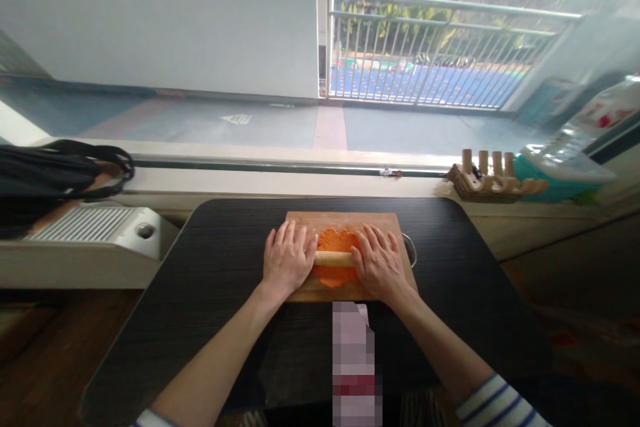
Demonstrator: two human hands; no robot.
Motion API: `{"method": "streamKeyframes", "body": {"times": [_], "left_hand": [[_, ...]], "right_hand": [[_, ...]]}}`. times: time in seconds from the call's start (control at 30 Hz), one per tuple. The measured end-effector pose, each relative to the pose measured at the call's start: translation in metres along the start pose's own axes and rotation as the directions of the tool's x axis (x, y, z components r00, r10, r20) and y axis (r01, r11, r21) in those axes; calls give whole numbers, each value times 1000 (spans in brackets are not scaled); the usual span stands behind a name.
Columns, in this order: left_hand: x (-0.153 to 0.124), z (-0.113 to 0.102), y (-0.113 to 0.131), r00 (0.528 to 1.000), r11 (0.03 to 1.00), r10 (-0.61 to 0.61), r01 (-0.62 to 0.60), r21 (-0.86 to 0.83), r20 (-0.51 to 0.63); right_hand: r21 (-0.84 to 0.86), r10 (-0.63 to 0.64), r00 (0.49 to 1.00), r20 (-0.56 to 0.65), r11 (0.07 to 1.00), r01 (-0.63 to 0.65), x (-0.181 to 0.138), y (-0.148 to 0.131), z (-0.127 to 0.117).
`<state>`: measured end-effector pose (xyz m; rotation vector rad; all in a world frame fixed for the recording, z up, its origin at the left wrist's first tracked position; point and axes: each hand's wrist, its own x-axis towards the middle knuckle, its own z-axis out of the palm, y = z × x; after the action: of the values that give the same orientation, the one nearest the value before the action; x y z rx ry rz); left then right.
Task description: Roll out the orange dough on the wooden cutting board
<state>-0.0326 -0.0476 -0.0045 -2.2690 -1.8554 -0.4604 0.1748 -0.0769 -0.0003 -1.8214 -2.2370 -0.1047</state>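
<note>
A flattened piece of orange dough [338, 240] lies on a wooden board [345, 219] in the middle of a dark table [215, 280]. Across the dough lies a pale wooden rolling pin [334, 258]. My left hand [287, 257] rests flat on the pin's left end with its fingers stretched forward. My right hand [380, 261] presses on the right end in the same way, fingers extended and slightly spread.
A white heater [100, 227] and a black bag [55, 173] sit at the left by the window sill. A wooden rack [487, 177] and a teal container [560, 177] stand on the sill at right. A metal loop [411, 248] hangs off the board's right edge.
</note>
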Motion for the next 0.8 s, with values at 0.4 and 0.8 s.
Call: {"method": "streamKeyframes", "body": {"times": [0.4, 0.8], "left_hand": [[41, 13, -3, 998, 996, -63, 65, -65, 28], [66, 21, -6, 993, 990, -82, 91, -112, 79]], "right_hand": [[17, 80, 995, 51, 997, -81, 39, 9, 3], [11, 89, 996, 17, 996, -89, 49, 10, 4]]}}
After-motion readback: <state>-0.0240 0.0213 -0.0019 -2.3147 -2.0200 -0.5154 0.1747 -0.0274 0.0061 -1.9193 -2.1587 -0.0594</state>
